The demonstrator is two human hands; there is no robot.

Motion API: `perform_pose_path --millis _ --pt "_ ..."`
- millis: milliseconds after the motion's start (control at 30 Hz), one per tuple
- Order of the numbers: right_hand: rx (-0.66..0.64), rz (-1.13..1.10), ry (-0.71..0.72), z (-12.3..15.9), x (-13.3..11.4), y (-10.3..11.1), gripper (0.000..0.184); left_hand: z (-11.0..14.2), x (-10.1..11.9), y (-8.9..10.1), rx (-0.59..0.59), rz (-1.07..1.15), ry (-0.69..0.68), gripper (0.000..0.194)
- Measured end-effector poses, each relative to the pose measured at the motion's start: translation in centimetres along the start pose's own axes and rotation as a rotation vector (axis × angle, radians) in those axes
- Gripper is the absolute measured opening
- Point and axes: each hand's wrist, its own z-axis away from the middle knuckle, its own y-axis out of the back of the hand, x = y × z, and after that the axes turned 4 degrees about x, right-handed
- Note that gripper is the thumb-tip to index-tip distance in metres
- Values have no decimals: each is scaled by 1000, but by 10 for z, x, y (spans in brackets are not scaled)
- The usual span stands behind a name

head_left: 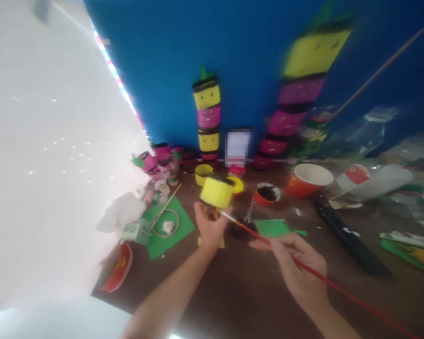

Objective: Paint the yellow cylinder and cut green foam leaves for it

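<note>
My left hand (210,226) grips a yellow cup section (216,192) with black bands at its rims, holding it tilted above the table. Between the thumb and fingers of my right hand (297,263) is a long red paintbrush (249,229). Its bristle tip meets or nearly meets the lower edge of the yellow cup section; I cannot tell if they touch. Just behind are a yellow ring-shaped cup piece (204,174) and a small yellow paint pot (237,186). A red cup with dark paint inside (266,194) stands to the right. Scissors (248,216) lie near my right hand.
Painted stacks of yellow and pink cups with faces (209,113) stand against the blue wall (155,56). Green paper (183,223) lies at left beside a red cup piece (118,268). A paper cup (309,181), plastic bottles (371,181) and a black ruler-like strip (353,240) occupy the right.
</note>
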Motion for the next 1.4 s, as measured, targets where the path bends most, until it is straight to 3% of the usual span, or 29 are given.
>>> perform_pose_path --millis 600,833,1400 --pt "-13 3 58 -1 11 5 18 -2 -1 2 23 0 15 47" --pt "6 -15 -17 2 4 2 20 -1 -1 1 7 15 19 47" --pt "30 29 -39 2 3 0 25 0 0 1 -10 6 -41 47"
